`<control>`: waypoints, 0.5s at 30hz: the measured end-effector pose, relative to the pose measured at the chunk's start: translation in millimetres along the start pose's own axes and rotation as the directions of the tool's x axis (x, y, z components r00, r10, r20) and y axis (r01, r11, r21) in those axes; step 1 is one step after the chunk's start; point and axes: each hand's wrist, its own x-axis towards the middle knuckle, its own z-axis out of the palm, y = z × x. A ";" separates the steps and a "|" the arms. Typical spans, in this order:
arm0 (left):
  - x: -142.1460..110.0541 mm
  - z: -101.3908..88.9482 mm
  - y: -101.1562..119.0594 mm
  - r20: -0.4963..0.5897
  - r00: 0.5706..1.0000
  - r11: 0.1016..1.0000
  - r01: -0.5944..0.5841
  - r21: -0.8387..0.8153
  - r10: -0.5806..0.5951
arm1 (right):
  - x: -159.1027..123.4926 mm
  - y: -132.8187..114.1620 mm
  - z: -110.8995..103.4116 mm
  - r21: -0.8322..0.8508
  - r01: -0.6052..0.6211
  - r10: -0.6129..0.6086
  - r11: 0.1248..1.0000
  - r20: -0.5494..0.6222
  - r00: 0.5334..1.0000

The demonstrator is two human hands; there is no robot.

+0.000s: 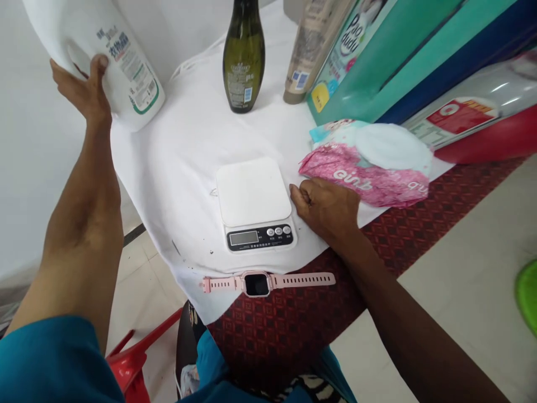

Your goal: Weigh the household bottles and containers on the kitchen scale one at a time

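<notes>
At the upper left my left hand (86, 89) is closed round the handle of a large white detergent jug (136, 78), its thumb on the near side and its fingers partly hidden behind. The jug tilts toward the wall at the edge of the white cloth. My right hand (329, 208) rests on the cloth as a closed fist, with nothing visible in it. Just left of that fist lies a white kitchen scale (254, 190) with a bare platform and a blank display. Against the fist's far side is a pink and pale-blue wipes pack (371, 162).
A smartwatch with a pink strap (257, 284) lies along the near table edge. Behind the scale stand a green glass bottle (244, 61) and a beige tube (300, 73). Teal packages (377, 73) and a red-labelled clear bottle (465, 112) line the right. A red stool (130, 369) is below.
</notes>
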 end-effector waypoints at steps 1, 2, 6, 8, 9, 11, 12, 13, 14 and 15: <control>-1.2 -3.2 2.2 0.015 1.000 0.997 -0.022 0.072 0.021 | 0.7 -1.1 -1.4 0.003 -0.002 0.002 1.000 0.006 1.000; -4.5 -6.6 6.0 0.012 0.999 0.989 -0.035 0.146 0.034 | 1.4 -2.1 -3.1 0.007 -0.005 0.005 1.000 0.014 1.000; -41.3 -15.5 32.1 -0.109 0.977 0.966 -0.158 0.203 0.182 | 3.8 -5.2 -8.3 0.029 0.010 -0.010 1.000 0.023 1.000; -67.5 -8.5 46.1 -0.048 0.936 0.930 -0.337 0.150 0.347 | 4.1 -5.8 -9.3 0.041 0.027 -0.027 0.999 0.003 1.000; -80.6 0.0 51.5 0.041 0.919 0.911 -0.394 0.119 0.392 | 4.2 -6.0 -9.5 0.046 0.032 -0.032 0.998 -0.006 0.999; -105.3 27.5 56.8 0.302 0.863 0.896 -0.440 0.052 0.406 | 4.0 -6.2 -10.0 0.059 0.034 -0.034 0.998 -0.016 0.999; -116.4 45.5 56.1 0.439 0.808 0.895 -0.446 0.017 0.394 | 4.0 -6.3 -10.6 0.066 0.034 -0.033 0.997 -0.014 0.999; -126.4 65.2 53.3 0.553 0.747 0.898 -0.439 -0.006 0.369 | 4.0 -6.5 -11.4 0.073 0.034 -0.034 0.997 -0.007 0.999; -135.2 85.6 48.9 0.627 0.698 0.904 -0.427 -0.023 0.346 | 4.0 -6.6 -12.4 0.079 0.032 -0.032 0.996 0.004 0.999; -142.4 105.7 43.5 0.676 0.657 0.907 -0.420 -0.040 0.334 | 4.1 -6.8 -13.8 0.084 0.029 -0.031 0.996 0.019 0.999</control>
